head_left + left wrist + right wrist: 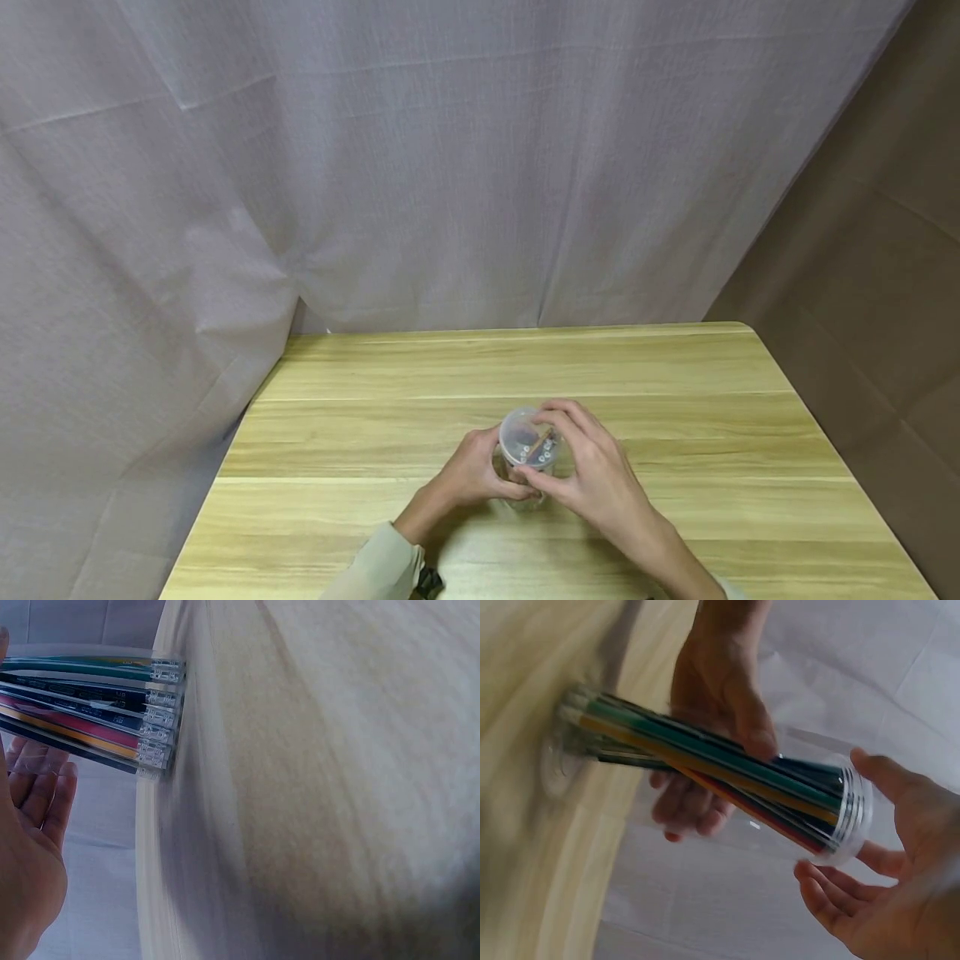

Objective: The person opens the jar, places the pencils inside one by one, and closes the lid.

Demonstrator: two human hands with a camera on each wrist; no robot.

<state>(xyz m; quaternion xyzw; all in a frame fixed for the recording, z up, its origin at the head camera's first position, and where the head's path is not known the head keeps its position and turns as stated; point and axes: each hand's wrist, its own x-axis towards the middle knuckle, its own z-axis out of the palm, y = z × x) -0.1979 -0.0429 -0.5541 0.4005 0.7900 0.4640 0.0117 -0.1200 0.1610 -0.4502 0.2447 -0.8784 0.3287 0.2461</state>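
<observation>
A tall clear plastic jar [750, 825] stands on the wooden table, filled with slim coloured sticks [82, 697] that look like pencils or pens with pale ends. A translucent screw lid [517, 429] covers its top. My left hand [474, 468] holds the jar's body from the left, thumb on the near side and fingers behind. From the right, my right hand [592, 458] grips the lid's rim between thumb and fingers; in the right wrist view its fingertips [862, 757] lie at the lid's edge.
The light wooden table [360, 433] extends around the jar, with its far edge behind. A grey cloth curtain [420, 183] hangs along the back and left. A brown cloth [862, 275] hangs on the right.
</observation>
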